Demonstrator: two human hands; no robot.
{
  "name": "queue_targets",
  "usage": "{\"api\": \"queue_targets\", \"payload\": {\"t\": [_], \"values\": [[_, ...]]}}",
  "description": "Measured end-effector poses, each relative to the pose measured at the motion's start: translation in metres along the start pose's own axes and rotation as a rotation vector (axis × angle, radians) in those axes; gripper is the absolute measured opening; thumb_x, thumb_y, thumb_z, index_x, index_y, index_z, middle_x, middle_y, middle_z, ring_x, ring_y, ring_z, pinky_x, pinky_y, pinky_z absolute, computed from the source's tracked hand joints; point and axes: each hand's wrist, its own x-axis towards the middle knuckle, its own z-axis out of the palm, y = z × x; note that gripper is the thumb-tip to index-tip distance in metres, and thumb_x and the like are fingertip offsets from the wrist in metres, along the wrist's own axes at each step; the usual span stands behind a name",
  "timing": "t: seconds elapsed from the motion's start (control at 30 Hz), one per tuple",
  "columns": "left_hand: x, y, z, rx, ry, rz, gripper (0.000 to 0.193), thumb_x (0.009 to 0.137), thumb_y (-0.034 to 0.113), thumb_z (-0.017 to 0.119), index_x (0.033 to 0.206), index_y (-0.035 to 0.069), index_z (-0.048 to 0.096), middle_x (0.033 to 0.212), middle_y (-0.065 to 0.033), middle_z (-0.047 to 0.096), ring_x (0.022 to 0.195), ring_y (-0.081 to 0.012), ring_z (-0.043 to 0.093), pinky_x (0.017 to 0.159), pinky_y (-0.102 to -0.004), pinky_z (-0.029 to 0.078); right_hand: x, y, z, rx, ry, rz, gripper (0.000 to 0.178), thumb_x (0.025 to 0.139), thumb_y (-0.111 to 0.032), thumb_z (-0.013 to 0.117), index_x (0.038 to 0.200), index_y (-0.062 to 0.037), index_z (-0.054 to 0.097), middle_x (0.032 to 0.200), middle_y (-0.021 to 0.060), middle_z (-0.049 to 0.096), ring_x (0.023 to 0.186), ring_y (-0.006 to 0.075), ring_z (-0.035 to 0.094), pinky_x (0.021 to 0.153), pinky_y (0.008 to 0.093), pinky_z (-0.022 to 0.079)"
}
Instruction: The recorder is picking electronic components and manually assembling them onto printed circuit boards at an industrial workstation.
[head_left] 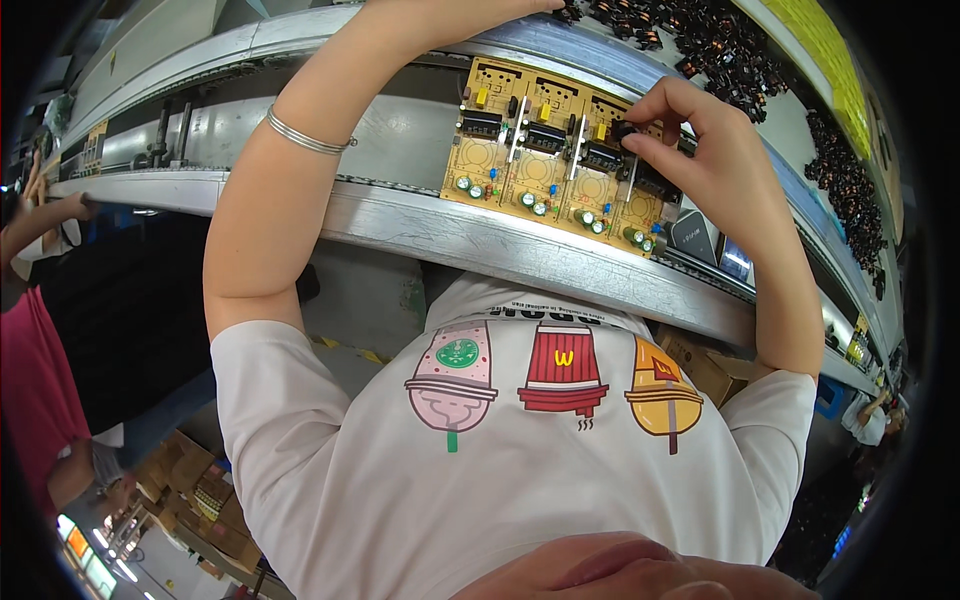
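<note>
A tan circuit board panel (550, 195) lies across the conveyor rails, bearing repeated groups of black, yellow, green and blue parts and upright metal strips. Over its far right section, my right hand (715, 140) is closed, thumb and forefinger pinching a small black component (625, 131). Whether that component touches the board cannot be made out. My left hand (485, 12) reaches past the board's far side, at the near edge of a heap of black components with copper-coloured windings (715, 45). The upper frame edge cuts off much of this hand, hiding its fingers.
The conveyor's near metal rail (420, 225) runs between my body and the board. A dark device (690, 235) lies right of the board. Yellow material (825, 60) borders the heap. Another person in pink (45, 385) stands at left, near cardboard boxes (180, 465).
</note>
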Motion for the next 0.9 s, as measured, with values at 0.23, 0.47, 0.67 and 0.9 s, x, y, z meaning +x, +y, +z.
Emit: {"api": "queue_targets", "payload": {"t": [0.23,0.47,0.67,0.9], "values": [[0.0,0.0,-0.005,-0.048,-0.019,0.05,0.035,0.084,0.03,0.08,0.112,0.01,0.074,0.125,-0.0133,0.066,0.123,-0.0344,0.058,0.107,-0.0446,0.045,-0.004,-0.008,0.002,-0.172,0.032,-0.026,0.018,0.088,-0.011,0.077,0.101,-0.0008,0.071,0.095,0.0081,0.072,0.077,0.0186,0.063,0.072,0.0316,0.051],[0.0,0.007,-0.008,-0.131,-0.128,0.163,0.026,0.085,0.022,0.078,0.108,0.011,0.075,0.121,-0.0113,0.065,0.122,-0.0332,0.057,0.107,-0.0448,0.044,-0.005,-0.005,0.002,-0.316,0.037,-0.134,0.019,0.088,-0.011,0.077,0.104,-0.0015,0.073,0.097,0.0098,0.072,0.082,0.0235,0.065,0.072,0.0342,0.052],[0.003,0.008,-0.009,-0.12,-0.16,0.161,0.022,0.087,0.018,0.075,0.107,0.01,0.075,0.12,-0.0099,0.065,0.124,-0.0323,0.055,0.107,-0.044,0.044,-0.005,-0.005,-0.004,-0.274,-0.029,-0.046,0.022,0.088,-0.011,0.075,0.108,-0.0025,0.074,0.096,0.0104,0.071,0.088,0.0248,0.066,0.074,0.0346,0.053],[0.0,0.006,-0.004,-0.087,-0.099,0.208,0.021,0.085,0.016,0.076,0.106,0.01,0.074,0.119,-0.0066,0.067,0.123,-0.0297,0.057,0.105,-0.0435,0.045,-0.004,-0.004,-0.009,-0.259,0.042,-0.164,0.022,0.091,-0.012,0.073,0.111,-0.0016,0.075,0.101,0.0116,0.071,0.09,0.0243,0.066,0.076,0.0343,0.052]]}}
